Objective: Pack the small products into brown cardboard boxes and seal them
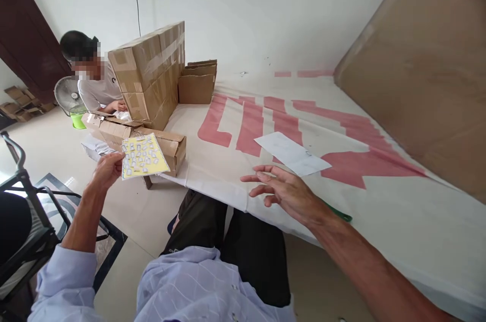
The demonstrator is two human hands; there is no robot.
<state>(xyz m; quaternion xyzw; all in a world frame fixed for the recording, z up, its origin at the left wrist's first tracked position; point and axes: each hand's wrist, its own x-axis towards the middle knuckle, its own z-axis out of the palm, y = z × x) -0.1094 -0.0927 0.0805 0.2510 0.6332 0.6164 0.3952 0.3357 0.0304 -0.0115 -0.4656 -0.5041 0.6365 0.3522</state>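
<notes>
My left hand (pixel 106 167) grips the edge of a yellow sheet (pixel 152 152) dotted with small pale pieces, held up at the left beyond the table's near edge. What the pieces are is too small to tell. My right hand (pixel 281 191) hovers over the table's front edge, fingers apart and holding nothing. Just behind it a white sheet of paper (pixel 292 152) lies flat on the tablecloth. Part of a green object (pixel 339 212) shows from under my right forearm; the rest is hidden.
A long open cardboard box (pixel 172 147) lies at the table's left end, with taped cartons (pixel 152 74) stacked behind it. A large brown board (pixel 425 69) rises at the right. Across the left end sits a person (pixel 98 91). A folding chair (pixel 30 210) stands at lower left.
</notes>
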